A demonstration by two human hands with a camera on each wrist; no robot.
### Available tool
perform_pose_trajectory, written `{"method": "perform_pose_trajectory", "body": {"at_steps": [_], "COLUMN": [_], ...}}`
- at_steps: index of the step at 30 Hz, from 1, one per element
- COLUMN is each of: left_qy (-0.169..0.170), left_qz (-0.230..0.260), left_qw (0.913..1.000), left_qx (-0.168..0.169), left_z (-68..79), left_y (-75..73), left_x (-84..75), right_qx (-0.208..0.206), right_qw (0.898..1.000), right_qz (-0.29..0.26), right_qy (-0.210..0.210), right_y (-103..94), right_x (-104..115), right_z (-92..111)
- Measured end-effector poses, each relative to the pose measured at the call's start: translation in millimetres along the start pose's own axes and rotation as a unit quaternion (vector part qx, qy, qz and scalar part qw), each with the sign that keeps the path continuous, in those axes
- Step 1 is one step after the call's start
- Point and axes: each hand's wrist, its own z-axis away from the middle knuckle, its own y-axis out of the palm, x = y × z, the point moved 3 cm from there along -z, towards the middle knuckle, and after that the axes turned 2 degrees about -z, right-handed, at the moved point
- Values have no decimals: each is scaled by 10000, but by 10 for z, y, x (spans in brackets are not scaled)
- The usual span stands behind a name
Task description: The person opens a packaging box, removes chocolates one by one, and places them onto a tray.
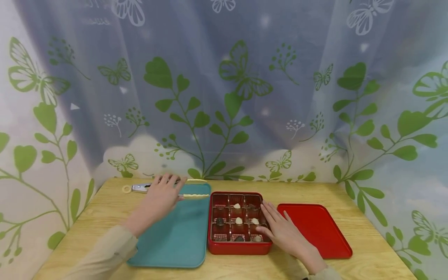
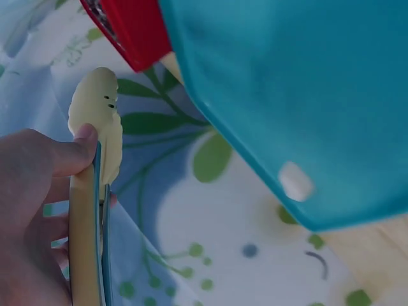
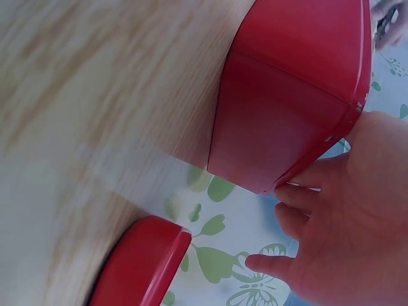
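Observation:
My left hand [image 1: 163, 193] grips a pair of tongs [image 1: 194, 196] above the back of a teal tray [image 1: 175, 237]. The tongs have cream scalloped tips, which stand apart with nothing visible between them. In the left wrist view a small white piece [image 2: 296, 182] lies near the tray's corner. To the right of the tray stands a red tin [image 1: 239, 249] with a divided insert, some compartments holding white or dark pieces that look like chocolates. My right hand [image 1: 285, 231] rests along the tin's right rim, its fingers fairly straight.
A red lid [image 1: 315, 231] lies flat on the wooden table [image 1: 364, 217], right of the tin. Behind the table hangs a curtain [image 1: 297, 97] printed with butterflies and leaves.

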Motion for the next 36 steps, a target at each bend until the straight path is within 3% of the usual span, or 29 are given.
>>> {"method": "perform_pose_trajectory", "body": {"at_steps": [10,21,28,36], "left_qy": [672,1417,1685,2069], "left_qz": [-283,-1241,-1756,-2417], "left_qw": [9973,9821,9699,9458], "left_qx": [-6,-73,99,650], "left_z": [-481,-911,-1089,-1196], "left_y": [-63,-72,-46,-16], "left_x": [-408,-804,-986,-1180], "right_qx": [-12,-64,-76,-49], "right_qw": [10000,9998,9998,9999], "right_qz": [53,162,178,159], "right_qy": [-31,-31,-35,15], "right_y": [15,26,22,18], "right_x": [-15,-32,-27,-36], "right_z": [-15,-21,-22,-19]}}
